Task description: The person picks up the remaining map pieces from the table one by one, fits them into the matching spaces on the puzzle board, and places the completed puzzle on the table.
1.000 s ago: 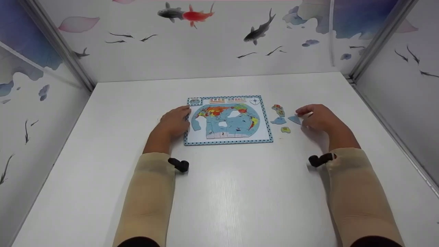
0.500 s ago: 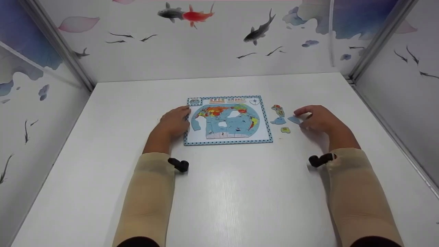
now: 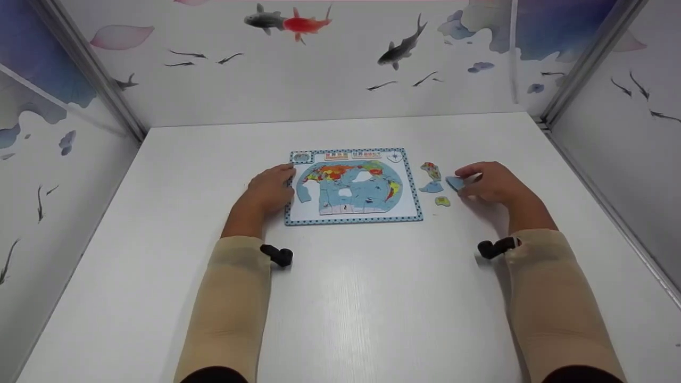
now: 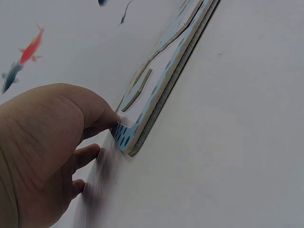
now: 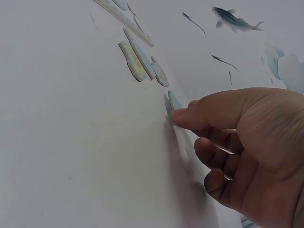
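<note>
Two bare hands are well apart at a map puzzle. The right hand [image 3: 487,183] pinches a blue piece [image 3: 454,183] between thumb and forefinger; the piece looks slightly tilted off the desk [image 3: 351,298]. A light hold on its rim should leave the outline free for matching. The left hand [image 3: 270,189] rests its thumb on the puzzle board [image 3: 355,219] at the left edge, a good anchor against sliding. The board lies flat toward the desk's far edge, midway across, white gaps showing in its map [image 3: 334,173]. Right of it lie an orange piece [image 3: 431,171], another blue piece [image 3: 431,188] and a yellow piece [image 3: 442,201], best left undisturbed.
</note>
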A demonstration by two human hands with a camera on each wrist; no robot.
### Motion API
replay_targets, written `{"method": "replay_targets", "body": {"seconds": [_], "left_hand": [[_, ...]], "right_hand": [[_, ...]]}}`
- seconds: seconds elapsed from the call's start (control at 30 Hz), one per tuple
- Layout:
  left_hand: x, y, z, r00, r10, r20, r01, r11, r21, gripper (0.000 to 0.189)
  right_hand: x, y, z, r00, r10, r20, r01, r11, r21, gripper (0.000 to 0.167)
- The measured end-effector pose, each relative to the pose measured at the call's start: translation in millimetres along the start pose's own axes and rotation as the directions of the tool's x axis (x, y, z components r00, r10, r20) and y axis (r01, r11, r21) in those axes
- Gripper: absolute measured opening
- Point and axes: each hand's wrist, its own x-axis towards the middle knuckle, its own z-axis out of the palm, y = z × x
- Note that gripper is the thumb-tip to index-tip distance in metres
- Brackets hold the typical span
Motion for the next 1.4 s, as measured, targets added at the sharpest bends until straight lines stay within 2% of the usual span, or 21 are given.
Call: {"method": "replay_targets", "body": {"seconds": [0.43, 0.63, 0.9, 1.23, 1.4], "left_hand": [[-0.1, 1.6, -2.0, 1.0, -0.004, 0.011, 0.004, 1.0, 0.002, 0.066], [0.2, 0.8, -1.6, 1.0, 0.009, -0.006, -0.009, 1.0, 0.002, 0.065], [1.8, -2.3, 1.9, 1.0, 0.001, -0.012, -0.001, 1.0, 0.0, 0.064], [1.4, -2.4, 1.3, 1.0, 0.015, -0.017, -0.015, 1.0, -0.007, 0.064], [1.8, -1.7, 1.3, 1.0, 0.012, -0.01, -0.012, 1.0, -0.001, 0.064]], "right_hand": [[-3.0, -25, 6, 0.999, -0.036, -0.02, 0.036, 0.999, -0.009, 0.058], [-4.4, -39, 12, 0.996, -0.078, -0.04, 0.079, 0.997, 0.007, 0.059], [-8.3, -58, 17, 0.995, -0.087, -0.049, 0.087, 0.996, -0.003, 0.056], [-18.9, -90, 28, 0.986, -0.157, -0.056, 0.158, 0.987, 0.008, 0.054], [-22.5, -107, 39, 0.974, -0.222, -0.042, 0.22, 0.975, -0.035, 0.051]]}}
